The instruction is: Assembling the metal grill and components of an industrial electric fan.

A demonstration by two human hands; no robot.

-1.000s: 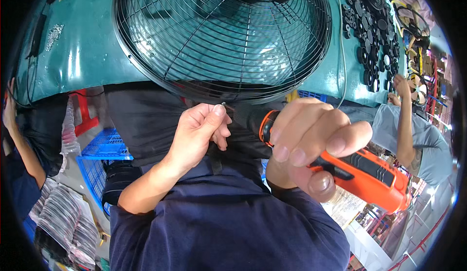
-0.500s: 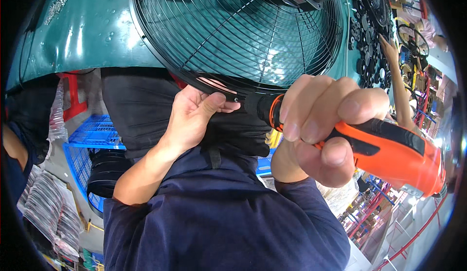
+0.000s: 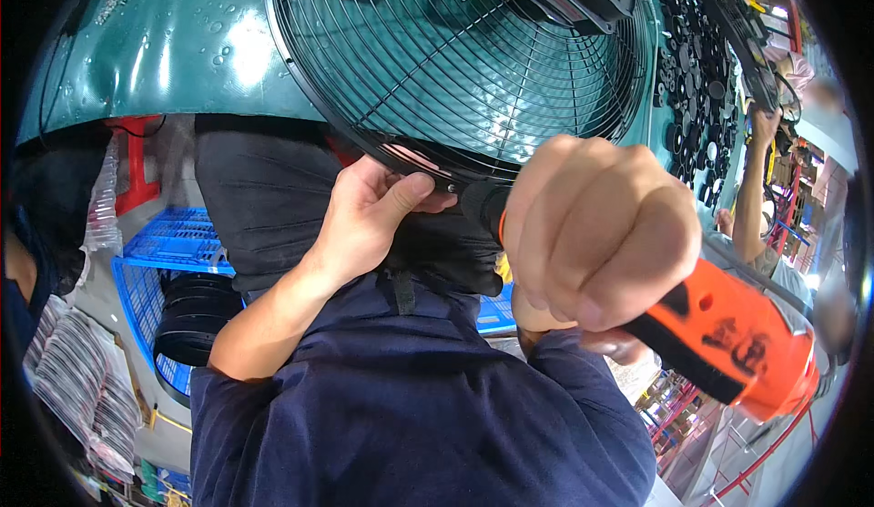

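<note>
Orange power driver (image 3: 745, 343) at four o'clock on my feed, my right hand (image 3: 601, 234) wrapped round it; my left hand (image 3: 364, 220) pinches the black fan guard (image 3: 285, 45), twelve o'clock, by its rim.

a glossy green tabletop (image 3: 191, 61), grey floor (image 3: 97, 284), red-framed shelving (image 3: 675, 416) rightward.
</note>
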